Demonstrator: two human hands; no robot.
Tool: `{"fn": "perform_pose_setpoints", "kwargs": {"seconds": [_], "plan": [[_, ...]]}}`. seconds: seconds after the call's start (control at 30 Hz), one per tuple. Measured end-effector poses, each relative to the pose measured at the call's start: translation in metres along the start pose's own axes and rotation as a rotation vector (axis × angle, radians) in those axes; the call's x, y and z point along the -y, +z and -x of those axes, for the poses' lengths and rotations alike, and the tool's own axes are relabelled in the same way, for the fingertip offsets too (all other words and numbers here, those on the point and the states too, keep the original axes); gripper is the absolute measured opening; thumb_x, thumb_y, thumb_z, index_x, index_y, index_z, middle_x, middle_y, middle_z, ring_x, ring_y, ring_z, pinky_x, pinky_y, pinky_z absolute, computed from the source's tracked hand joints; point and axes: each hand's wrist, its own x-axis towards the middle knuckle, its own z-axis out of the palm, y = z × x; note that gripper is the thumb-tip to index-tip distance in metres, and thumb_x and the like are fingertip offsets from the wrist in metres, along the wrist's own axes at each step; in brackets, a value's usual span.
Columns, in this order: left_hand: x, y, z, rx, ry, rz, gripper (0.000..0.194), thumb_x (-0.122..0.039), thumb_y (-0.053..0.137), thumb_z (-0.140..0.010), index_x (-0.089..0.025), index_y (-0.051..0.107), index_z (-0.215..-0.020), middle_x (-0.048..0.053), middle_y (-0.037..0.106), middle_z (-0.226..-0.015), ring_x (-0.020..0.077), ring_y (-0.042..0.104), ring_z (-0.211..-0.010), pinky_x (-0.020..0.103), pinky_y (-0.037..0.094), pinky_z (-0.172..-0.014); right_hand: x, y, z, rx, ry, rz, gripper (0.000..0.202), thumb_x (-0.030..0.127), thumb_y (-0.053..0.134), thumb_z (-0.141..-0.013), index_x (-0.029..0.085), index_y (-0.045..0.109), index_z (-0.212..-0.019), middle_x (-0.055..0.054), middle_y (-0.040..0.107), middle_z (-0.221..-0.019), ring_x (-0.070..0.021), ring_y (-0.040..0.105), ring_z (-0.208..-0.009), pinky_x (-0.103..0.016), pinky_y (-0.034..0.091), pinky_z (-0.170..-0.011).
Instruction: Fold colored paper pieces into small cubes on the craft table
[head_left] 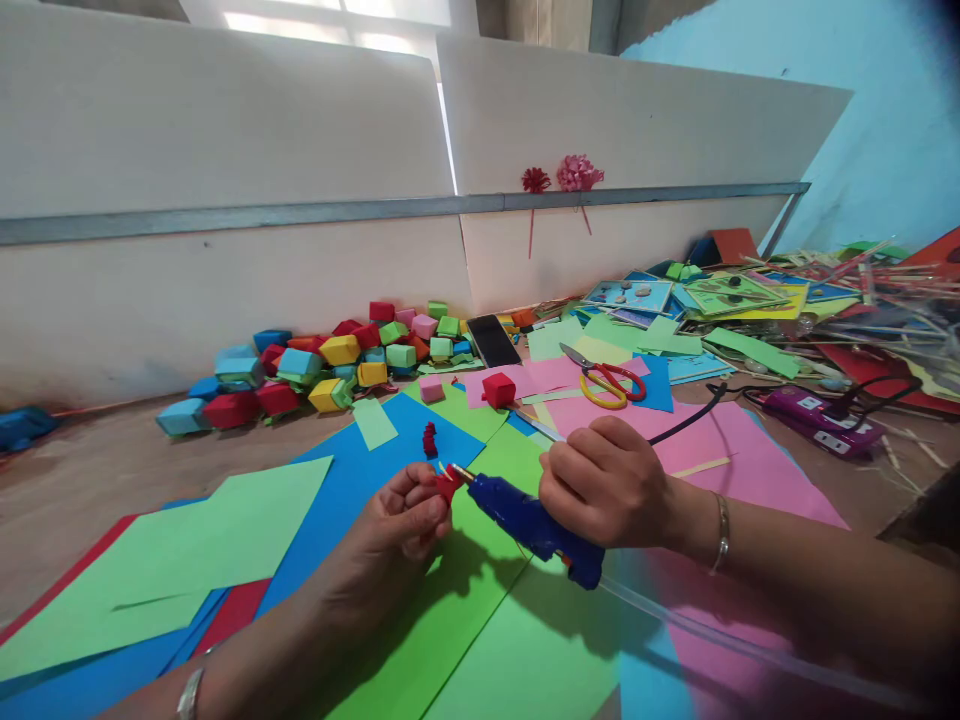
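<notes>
My left hand (412,512) pinches a small red paper piece (448,484) between thumb and fingers. Wrapped round the handle of a blue hot glue gun (517,512) is my right hand (606,482). The gun's metal nozzle touches or nearly touches the red piece; I cannot tell which. A clear glue stick (720,635) trails out of the gun's back end. Just beyond my left hand, a small dark red folded paper strip (429,440) rests on blue paper (397,455). A red paper cube (499,390) sits farther back.
Many-coloured paper cubes (341,350) are heaped at the back left, near a black phone (493,342). Scissors (604,383) lie on pink paper. A purple power strip (821,420) with black cables is at the right. Green sheets (225,540) cover the front left.
</notes>
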Motion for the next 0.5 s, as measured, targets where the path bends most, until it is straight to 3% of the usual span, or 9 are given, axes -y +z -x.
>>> {"fn": "perform_pose_setpoints", "kwargs": {"seconds": [0.17, 0.3, 0.4, 0.5], "plan": [[0.002, 0.002, 0.0, -0.037, 0.049, -0.084, 0.041, -0.021, 0.097, -0.051, -0.019, 0.066, -0.077, -0.005, 0.068, -0.066, 0.006, 0.058, -0.049, 0.016, 0.049, -0.05, -0.009, 0.003, 0.003, 0.034, 0.242, -0.027, 0.031, 0.009, 0.05, -0.096, 0.019, 0.056, -0.067, -0.002, 0.056, -0.065, -0.0154, 0.044, -0.066, -0.032, 0.03, -0.063], [0.002, 0.001, -0.002, -0.09, 0.149, -0.325, 0.032, -0.024, 0.093, -0.056, -0.019, 0.067, -0.074, -0.001, 0.072, -0.067, 0.0101, 0.063, -0.055, 0.019, 0.051, -0.053, -0.009, 0.008, 0.006, 0.096, 0.586, -0.529, 0.027, 0.024, 0.057, -0.096, 0.018, 0.054, -0.07, 0.0, 0.056, -0.067, -0.0127, 0.048, -0.063, -0.027, 0.034, -0.058], [0.0, 0.003, -0.002, -0.095, 0.331, -0.563, 0.021, -0.021, 0.088, -0.06, -0.019, 0.069, -0.068, 0.003, 0.076, -0.074, 0.0159, 0.07, -0.067, 0.022, 0.056, -0.062, -0.005, 0.006, 0.001, 0.168, 0.93, -0.959, 0.029, 0.04, 0.077, -0.081, 0.018, 0.059, -0.076, 0.001, 0.062, -0.072, -0.0119, 0.053, -0.063, -0.025, 0.041, -0.057], [-0.002, 0.008, 0.002, -0.061, 0.501, -0.738, 0.011, -0.018, 0.081, -0.067, -0.021, 0.07, -0.067, 0.003, 0.076, -0.073, 0.0177, 0.071, -0.07, 0.025, 0.057, -0.066, 0.0, 0.003, -0.01, 0.317, 1.187, -1.276, 0.035, 0.043, 0.084, -0.071, 0.018, 0.066, -0.087, -0.001, 0.067, -0.078, -0.0127, 0.058, -0.065, -0.026, 0.047, -0.057]]}}
